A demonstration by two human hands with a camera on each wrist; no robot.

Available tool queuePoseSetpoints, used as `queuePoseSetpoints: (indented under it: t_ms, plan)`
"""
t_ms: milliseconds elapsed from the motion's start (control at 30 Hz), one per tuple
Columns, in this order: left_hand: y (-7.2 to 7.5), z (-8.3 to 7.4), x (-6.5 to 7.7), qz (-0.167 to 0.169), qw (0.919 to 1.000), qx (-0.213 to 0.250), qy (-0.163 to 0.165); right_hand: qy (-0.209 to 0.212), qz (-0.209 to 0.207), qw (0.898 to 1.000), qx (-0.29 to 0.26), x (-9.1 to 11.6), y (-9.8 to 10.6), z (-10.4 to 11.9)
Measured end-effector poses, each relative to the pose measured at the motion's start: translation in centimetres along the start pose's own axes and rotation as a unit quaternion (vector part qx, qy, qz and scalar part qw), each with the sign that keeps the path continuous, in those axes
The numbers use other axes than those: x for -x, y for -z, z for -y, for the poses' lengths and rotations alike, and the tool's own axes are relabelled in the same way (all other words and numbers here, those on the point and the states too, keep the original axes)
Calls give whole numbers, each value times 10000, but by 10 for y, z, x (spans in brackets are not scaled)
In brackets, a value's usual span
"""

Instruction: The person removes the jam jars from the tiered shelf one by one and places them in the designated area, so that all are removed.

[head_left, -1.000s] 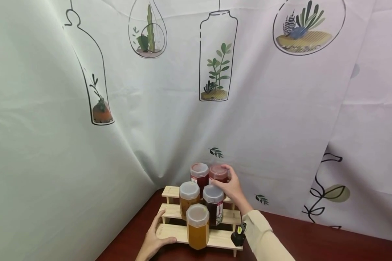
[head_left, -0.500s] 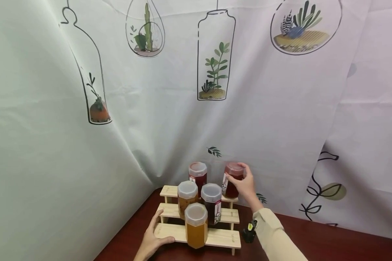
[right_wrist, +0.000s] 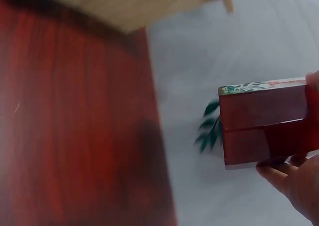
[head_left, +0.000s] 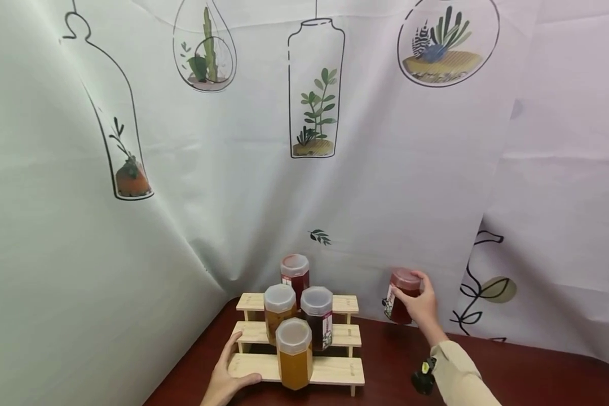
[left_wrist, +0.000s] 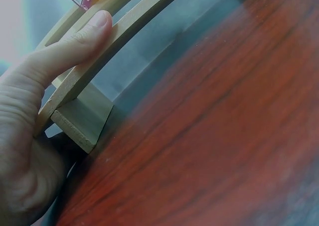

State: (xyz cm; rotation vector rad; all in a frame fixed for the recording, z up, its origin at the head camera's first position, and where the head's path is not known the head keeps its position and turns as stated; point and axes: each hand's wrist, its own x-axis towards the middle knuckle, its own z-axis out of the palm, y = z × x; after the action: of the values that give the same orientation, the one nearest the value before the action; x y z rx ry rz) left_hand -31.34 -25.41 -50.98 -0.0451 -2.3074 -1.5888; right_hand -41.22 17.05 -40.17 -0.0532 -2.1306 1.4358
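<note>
My right hand (head_left: 421, 307) grips a jar of dark red jam (head_left: 402, 296) near its top, thumb on one side and fingers on the other. The jar has a reddish lid and hangs over the table right of the three-tier wooden display stand (head_left: 337, 369). In the right wrist view the jam jar (right_wrist: 264, 123) shows its faceted side and a label strip. My left hand (head_left: 227, 375) holds the left end of the stand's lowest tier. In the left wrist view the thumb (left_wrist: 92, 34) lies along the tier's front edge.
On the stand, an amber jar (head_left: 294, 361) occupies the bottom tier. An orange-brown jar (head_left: 279, 316) and a dark jar (head_left: 317, 321) share the middle; a red jar (head_left: 295, 276) is on top. White printed cloth (head_left: 375, 197) rises behind the dark red table (head_left: 380, 361).
The right hand has lifted the red jam jar off the top tier and carried it right, past the stand's end. My left hand keeps its hold; the head view has shifted slightly.
</note>
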Motion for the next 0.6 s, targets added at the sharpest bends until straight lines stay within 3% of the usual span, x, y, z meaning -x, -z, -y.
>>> queuePoseSetpoints:
  t_ms: [367,500,600]
  plan:
    - [4,-3,-1,101,9999,34,86,-411,221,9982,387,31,20,-54]
    - [3,-5,-2,95,9999,48,98,-350,148,9987,350,34,19,-62]
    - [3,-4,-1,55,9999,-37,107,-444,366,9980,279,35,21,-64]
